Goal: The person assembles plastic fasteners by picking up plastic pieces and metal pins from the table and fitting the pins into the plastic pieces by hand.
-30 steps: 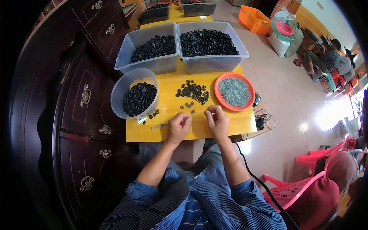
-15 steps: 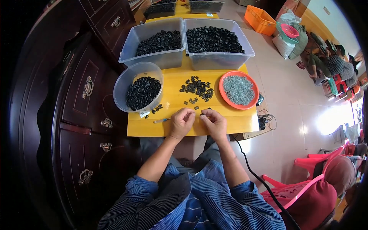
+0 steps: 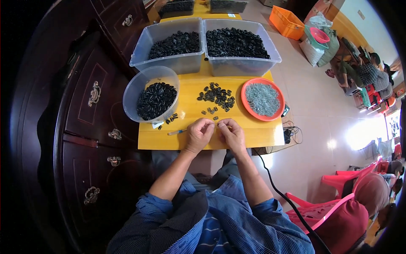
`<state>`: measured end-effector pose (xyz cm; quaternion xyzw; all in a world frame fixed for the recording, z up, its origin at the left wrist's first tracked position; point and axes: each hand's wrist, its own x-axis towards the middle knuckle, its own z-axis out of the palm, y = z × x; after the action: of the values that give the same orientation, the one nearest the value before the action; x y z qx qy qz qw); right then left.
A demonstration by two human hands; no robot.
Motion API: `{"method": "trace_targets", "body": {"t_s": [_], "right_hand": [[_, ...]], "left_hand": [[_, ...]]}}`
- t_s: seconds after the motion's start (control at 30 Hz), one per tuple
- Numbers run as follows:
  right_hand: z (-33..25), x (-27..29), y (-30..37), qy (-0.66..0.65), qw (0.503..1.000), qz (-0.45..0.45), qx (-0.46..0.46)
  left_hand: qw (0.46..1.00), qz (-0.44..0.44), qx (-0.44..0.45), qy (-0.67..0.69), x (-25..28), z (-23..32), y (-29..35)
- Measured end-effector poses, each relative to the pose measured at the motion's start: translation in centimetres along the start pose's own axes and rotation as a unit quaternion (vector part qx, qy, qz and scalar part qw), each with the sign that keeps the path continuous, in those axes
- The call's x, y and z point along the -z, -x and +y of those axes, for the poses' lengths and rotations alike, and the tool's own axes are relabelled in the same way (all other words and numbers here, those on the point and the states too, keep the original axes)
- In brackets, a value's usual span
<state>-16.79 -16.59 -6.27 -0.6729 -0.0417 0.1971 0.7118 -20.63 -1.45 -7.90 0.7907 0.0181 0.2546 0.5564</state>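
Observation:
My left hand (image 3: 200, 134) and my right hand (image 3: 232, 133) face each other above the near part of the yellow table (image 3: 253, 134), their fingertips a small gap apart. Thumb and forefinger of the right hand pinch a small black oval piece (image 3: 219, 124), mostly covered by the fingers. The left fingers are pressed together too; whatever they hold is hidden. Just beyond the hands lies a loose pile of small black oval pieces (image 3: 218, 96), with a few strays nearer me. A red-orange dish (image 3: 244, 103) of small clear or silvery parts (image 3: 263, 100) stands to the right.
At left stands a round clear tub (image 3: 131, 99) of black pieces, a blue pen (image 3: 176, 132) near it. Two clear bins (image 3: 169, 64) (image 3: 243, 65) of black pieces stand behind. A dark cabinet (image 3: 84, 127) borders the left; a black cable (image 3: 275, 182) and pink chair (image 3: 313, 211) are at right.
My right hand has come slightly closer to the left, and the black piece in it now shows less. The whole view has shifted a little; the pile and containers stay put.

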Motion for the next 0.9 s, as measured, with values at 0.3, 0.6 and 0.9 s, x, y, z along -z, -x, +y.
{"method": "trace_targets", "body": {"t_s": [0.3, 0.6, 0.9], "right_hand": [[0.6, 0.4, -0.1, -0.118, 0.992, -0.036, -0.034], [1.0, 0.7, -0.3, -0.135, 0.988, -0.055, -0.043], [0.4, 0.6, 0.0, -0.132, 0.989, -0.061, -0.033]], "left_hand": [[1.0, -0.009, 0.001, 0.013, 0.1, -1.1, 0.3], [0.998, -0.035, 0.014, 0.059, 0.2, -0.4, 0.5], [0.998, -0.042, 0.014, 0.048, 0.3, -0.6, 0.5]]}}
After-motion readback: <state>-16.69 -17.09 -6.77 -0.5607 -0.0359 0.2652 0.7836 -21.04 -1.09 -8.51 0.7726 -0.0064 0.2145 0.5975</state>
